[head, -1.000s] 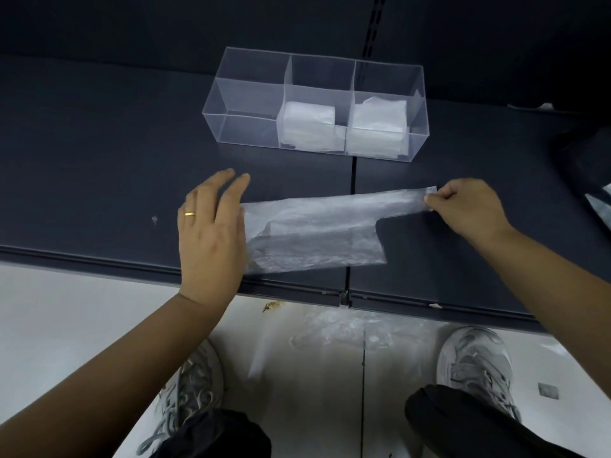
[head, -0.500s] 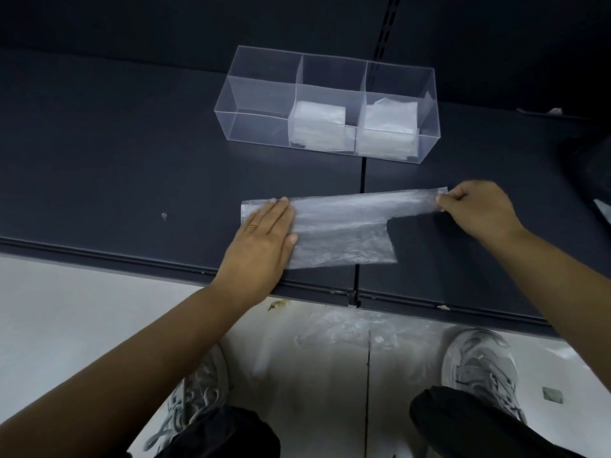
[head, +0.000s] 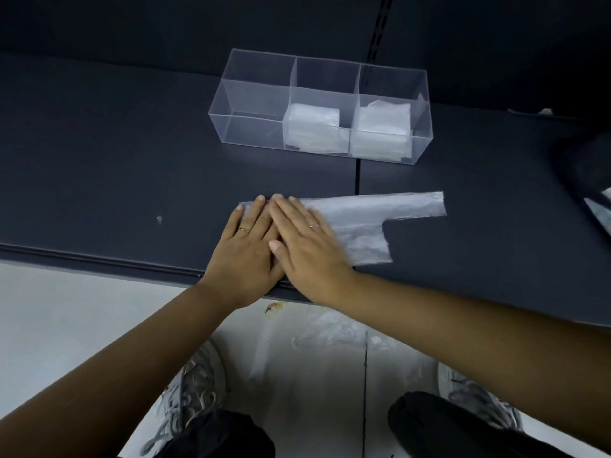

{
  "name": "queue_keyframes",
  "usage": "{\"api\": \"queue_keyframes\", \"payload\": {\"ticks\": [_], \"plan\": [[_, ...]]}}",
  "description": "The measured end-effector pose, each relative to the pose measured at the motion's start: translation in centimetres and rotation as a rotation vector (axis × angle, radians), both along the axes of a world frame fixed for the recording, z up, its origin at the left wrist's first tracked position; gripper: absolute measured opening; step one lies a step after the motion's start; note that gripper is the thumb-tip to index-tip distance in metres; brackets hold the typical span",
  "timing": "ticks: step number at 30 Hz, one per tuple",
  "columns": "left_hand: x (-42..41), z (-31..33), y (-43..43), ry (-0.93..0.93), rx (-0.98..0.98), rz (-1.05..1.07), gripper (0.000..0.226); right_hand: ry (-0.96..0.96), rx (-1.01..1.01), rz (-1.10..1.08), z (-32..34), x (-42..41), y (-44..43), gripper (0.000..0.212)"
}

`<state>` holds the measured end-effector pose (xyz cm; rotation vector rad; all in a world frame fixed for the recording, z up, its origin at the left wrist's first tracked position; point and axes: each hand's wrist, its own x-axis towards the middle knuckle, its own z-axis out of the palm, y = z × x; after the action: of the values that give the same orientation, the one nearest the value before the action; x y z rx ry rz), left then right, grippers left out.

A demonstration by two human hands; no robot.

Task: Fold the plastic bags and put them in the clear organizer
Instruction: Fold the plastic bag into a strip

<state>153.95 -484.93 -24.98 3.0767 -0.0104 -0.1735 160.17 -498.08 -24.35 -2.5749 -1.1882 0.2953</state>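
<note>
Translucent thin plastic bag (head: 360,223): where is it?
Flat on the dark shelf (head: 115,143), in front of the clear three-compartment organizer (head: 251,94), folded into a long strip, handle towards the organizer's right end.
What changed?
Right hand (head: 307,249) released the handle; it lies flat-fingered beside the left hand (head: 246,249), both pressing the bag's other end. Smoothing before folding, likely.

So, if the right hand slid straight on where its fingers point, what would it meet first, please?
Beyond the plastic bag under the right hand lies bare shelf, then probably the clear organizer, at its empty left compartment's front wall.
</note>
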Motion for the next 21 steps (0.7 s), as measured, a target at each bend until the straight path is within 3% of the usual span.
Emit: {"api": "queue_keyframes", "payload": {"ticks": [5, 13, 15, 18, 21], "plan": [[-0.2, 0.1, 1.1, 0.01, -0.012, 0.041, 0.098, -0.115, -0.178, -0.086, -1.5, 4.3, -4.3, 0.062], [-1.3, 0.2, 5.2, 0.009, 0.013, 0.182, 0.111, -0.16, -0.196, -0.395, -0.8, 8.9, -13.0, 0.069], [-1.5, 0.8, 4.7, -0.076, -0.054, 0.211, 0.105, -0.163, -0.039, -0.396, 0.2, 8.7, -13.9, 0.068], [-1.7, 1.7, 2.2, -0.226, -0.206, 0.079, 0.079, -0.058, 0.215, -0.207, 1.8, 7.1, -14.7, 0.044], [-1.5, 1.7, -1.4, -0.193, -0.343, -0.115, 0.068, 0.044, 0.207, -0.043, 1.8, 5.0, -14.5, 0.026]]}}
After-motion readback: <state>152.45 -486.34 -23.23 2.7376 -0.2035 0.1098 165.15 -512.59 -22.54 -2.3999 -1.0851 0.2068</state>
